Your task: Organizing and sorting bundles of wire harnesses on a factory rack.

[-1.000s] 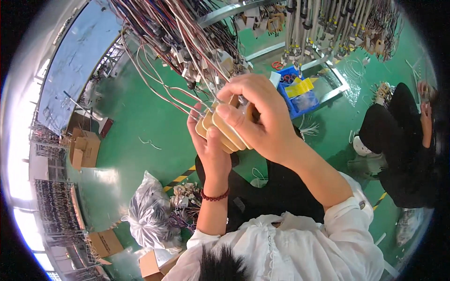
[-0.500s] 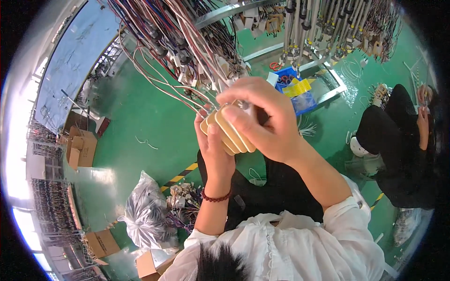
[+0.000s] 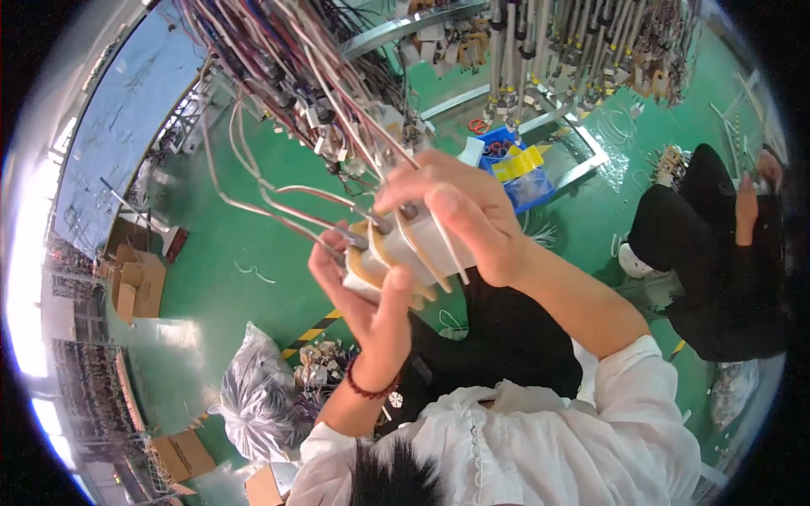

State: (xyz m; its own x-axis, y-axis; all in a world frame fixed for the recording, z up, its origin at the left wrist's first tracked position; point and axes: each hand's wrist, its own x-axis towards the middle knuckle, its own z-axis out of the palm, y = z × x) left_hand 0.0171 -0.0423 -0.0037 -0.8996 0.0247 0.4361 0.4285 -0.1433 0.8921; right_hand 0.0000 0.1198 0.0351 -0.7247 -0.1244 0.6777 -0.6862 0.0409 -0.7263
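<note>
Left hand (image 3: 377, 325) grips the cabled tan plates (image 3: 424, 257) from seven o'clock, apparently to align them; right hand (image 3: 479, 223) meets them at two, grip unclear. Cable bundle (image 3: 287, 72) hangs at eleven, presumably limiting reach; blue bin (image 3: 531, 201) at two.

Several tan plates (image 3: 422, 253) with pale faces stand edge-on, fanned slightly apart, between the left hand (image 3: 371, 316) and right hand (image 3: 481, 219), thin cables (image 3: 316, 192) running to their upper ends.
</note>
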